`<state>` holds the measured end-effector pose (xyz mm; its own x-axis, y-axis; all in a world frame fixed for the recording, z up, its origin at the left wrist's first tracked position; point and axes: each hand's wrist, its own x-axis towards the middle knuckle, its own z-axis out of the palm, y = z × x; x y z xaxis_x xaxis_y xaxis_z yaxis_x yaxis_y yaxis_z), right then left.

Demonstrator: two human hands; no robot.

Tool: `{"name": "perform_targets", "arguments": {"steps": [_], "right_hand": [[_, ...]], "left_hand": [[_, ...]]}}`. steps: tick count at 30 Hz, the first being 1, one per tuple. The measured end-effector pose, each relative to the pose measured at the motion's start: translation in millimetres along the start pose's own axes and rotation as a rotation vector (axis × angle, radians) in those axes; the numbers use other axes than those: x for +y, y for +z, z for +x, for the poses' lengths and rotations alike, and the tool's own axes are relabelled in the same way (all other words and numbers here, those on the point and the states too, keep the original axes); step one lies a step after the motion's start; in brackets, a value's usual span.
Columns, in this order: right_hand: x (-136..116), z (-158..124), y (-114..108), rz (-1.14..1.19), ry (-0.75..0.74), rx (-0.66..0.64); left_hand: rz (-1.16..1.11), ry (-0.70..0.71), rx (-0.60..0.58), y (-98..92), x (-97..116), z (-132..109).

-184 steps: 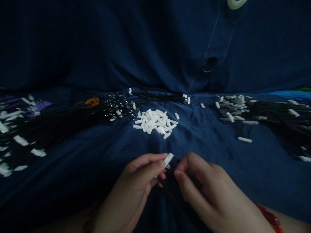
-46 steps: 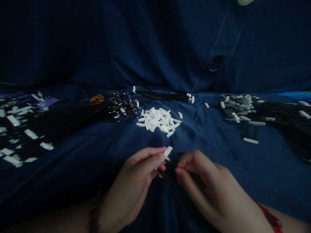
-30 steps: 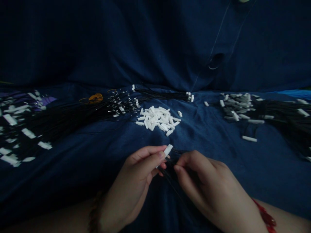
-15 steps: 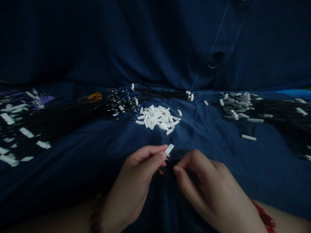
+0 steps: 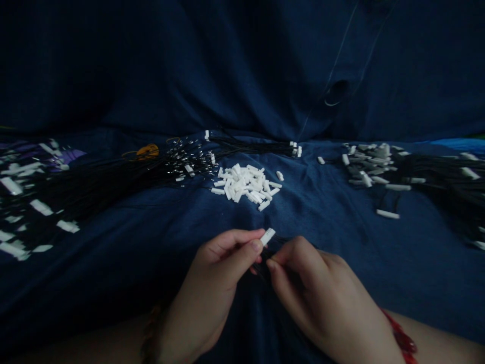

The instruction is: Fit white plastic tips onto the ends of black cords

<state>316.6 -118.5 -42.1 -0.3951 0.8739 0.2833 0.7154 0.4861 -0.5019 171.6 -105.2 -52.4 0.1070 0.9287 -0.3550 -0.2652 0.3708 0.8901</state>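
My left hand pinches a small white plastic connector between thumb and forefinger, low in the middle of the view. My right hand is closed in a pinch right beside it, gripping thin black wires that run down between both hands. The fingertips of the two hands almost touch at the connector. A red bracelet shows on my right wrist.
A heap of loose white connectors lies on the dark blue cloth beyond my hands. Black wire bundles with metal ends spread left. More wired connectors lie right, and scattered white pieces far left.
My right hand has moved slightly left, closing the gap to the connector. My left hand keeps its pinch, with the connector shifted a little to the right.
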Motion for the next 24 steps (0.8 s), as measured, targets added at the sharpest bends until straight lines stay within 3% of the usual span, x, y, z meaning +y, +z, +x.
{"name": "perform_targets", "arguments": {"steps": [9, 19, 24], "right_hand": [[3, 2, 0, 0.007, -0.011, -0.068], [5, 6, 3, 0.018, -0.059, -0.005], [7, 5, -18, 0.038, -0.093, -0.099]], "left_hand": [[-0.054, -0.006, -0.008, 1.8, -2, -3], [-0.039, 0.014, -0.02, 4.5, -3, -3], [-0.065, -0.001, 0.008, 0.1, 4, 2]]}}
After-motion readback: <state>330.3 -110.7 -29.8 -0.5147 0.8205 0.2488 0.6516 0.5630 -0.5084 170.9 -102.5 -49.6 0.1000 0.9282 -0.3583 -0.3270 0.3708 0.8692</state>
